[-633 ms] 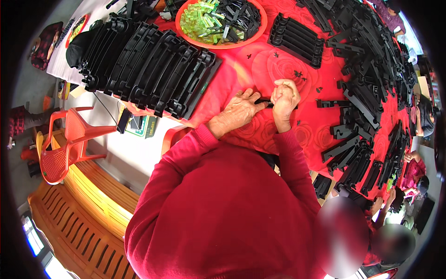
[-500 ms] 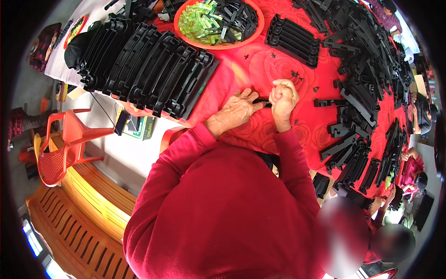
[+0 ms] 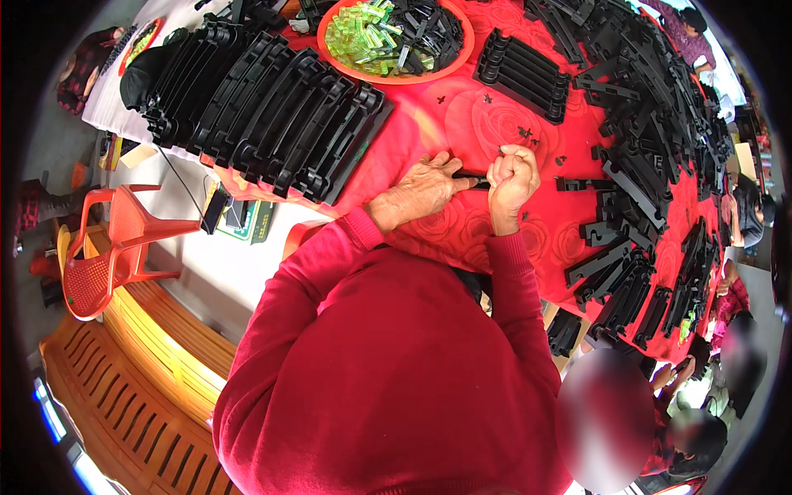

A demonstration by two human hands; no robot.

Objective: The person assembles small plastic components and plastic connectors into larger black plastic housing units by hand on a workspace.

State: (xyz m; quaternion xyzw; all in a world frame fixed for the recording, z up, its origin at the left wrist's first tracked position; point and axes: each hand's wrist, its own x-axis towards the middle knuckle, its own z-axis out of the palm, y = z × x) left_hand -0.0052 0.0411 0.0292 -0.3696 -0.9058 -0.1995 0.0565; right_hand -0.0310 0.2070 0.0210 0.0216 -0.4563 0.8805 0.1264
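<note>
My left hand [image 3: 422,191] lies low over the red tablecloth [image 3: 421,124], its thumb and fingers gripping the left end of a narrow black plastic piece [image 3: 477,181]. Over the right end of that piece, my right hand [image 3: 515,177] is curled into a fist. What the fist holds, if anything, is hidden; a tiny dark bit shows at its upper edge. Several small black plastic bits [image 3: 525,132] are scattered on the cloth just beyond my hands. Right of the fist, another black strip [image 3: 584,184] points toward it.
At left stands a long row of black plastic holders [image 3: 272,124]; a smaller set [image 3: 521,76] lies beyond my hands. A red basin [image 3: 396,81] holds green and black pieces. A large heap of black parts [image 3: 643,91] covers the right side. Other people sit at far right.
My right hand has tilted and shifted slightly away from my left hand, so more of the black piece shows between them. The left hand keeps its hold.
</note>
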